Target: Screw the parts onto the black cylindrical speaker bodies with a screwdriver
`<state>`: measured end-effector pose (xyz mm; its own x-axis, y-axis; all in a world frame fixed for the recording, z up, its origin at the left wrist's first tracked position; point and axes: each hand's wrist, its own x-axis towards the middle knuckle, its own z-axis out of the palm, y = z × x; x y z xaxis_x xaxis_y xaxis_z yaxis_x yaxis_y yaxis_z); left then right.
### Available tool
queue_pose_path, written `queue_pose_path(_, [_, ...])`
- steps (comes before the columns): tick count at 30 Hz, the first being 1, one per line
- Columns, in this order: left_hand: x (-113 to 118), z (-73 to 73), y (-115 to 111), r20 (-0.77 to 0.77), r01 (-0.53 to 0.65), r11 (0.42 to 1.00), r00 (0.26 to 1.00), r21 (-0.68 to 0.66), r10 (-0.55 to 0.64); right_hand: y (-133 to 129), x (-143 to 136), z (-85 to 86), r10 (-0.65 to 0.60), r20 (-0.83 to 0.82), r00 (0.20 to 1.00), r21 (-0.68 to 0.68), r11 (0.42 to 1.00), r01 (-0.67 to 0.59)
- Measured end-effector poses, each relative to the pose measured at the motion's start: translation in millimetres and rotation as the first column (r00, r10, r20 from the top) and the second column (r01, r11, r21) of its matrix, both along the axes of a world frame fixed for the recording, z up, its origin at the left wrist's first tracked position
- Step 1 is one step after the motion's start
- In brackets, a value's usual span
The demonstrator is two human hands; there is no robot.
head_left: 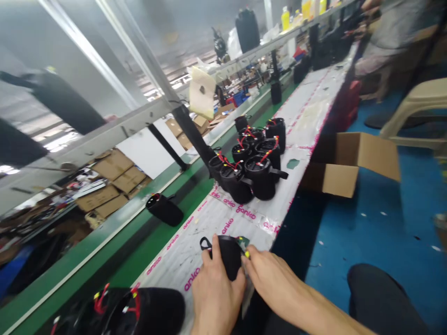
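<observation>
Cylinder [231,258] is over the worktop [209,221], left hand [218,284] clamped around it, right hand [265,271] pinching a yellow tip [247,254] at its end: seemingly mid-work. Wired cylinders [260,180] stand beyond; whether they are finished, I cannot tell.

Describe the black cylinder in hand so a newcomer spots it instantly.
Find the white surface with pink anko lettering, alongside the green strip. Nearer the camera than the standing group of black cylinders, the left hand grips one black cylinder. Unlike its neighbours, it is held, the right hand at its edge.
</observation>
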<state>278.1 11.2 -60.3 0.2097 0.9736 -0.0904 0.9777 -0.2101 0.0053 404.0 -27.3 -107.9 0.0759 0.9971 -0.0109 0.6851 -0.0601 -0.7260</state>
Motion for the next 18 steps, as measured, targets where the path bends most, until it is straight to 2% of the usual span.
queue_pose_path(4, [-10.7,7.1,-10.3,0.185,-0.089,0.994,0.980,0.065,0.076,-14.4,3.6,-1.2,-0.064,-0.229,0.971,0.127,0.987,0.095])
queue_pose_path(6, [-17.0,10.9,-8.8,0.278,-0.164,0.969,0.954,0.184,0.109,-15.2,5.6,-0.7,-0.016,-0.317,0.948,0.170,0.983,0.074])
queue_pose_path(8, [-25.2,10.5,-0.3,0.363,-0.232,0.907,0.927,0.351,0.097,-11.4,6.3,1.2,0.019,-0.323,0.946,0.200,0.979,0.049])
queue_pose_path(10, [-35.2,3.8,13.7,0.416,-0.291,0.818,0.906,0.496,0.070,-4.3,4.9,3.8,0.050,-0.301,0.952,0.239,0.971,0.025])
queue_pose_path(12, [-44.7,-8.0,29.0,0.446,-0.337,0.740,0.893,0.582,0.055,5.6,1.5,6.4,0.082,-0.264,0.961,0.273,0.962,-0.007])
queue_pose_path(15, [-52.9,-26.8,44.8,0.489,-0.404,0.667,0.870,0.626,0.068,26.7,-6.8,13.4,0.128,-0.191,0.973,0.283,0.956,-0.071])
queue_pose_path(18, [-52.7,-39.8,47.4,0.528,-0.471,0.602,0.844,0.645,0.095,60.8,-18.4,34.5,0.175,-0.063,0.982,0.314,0.938,-0.147])
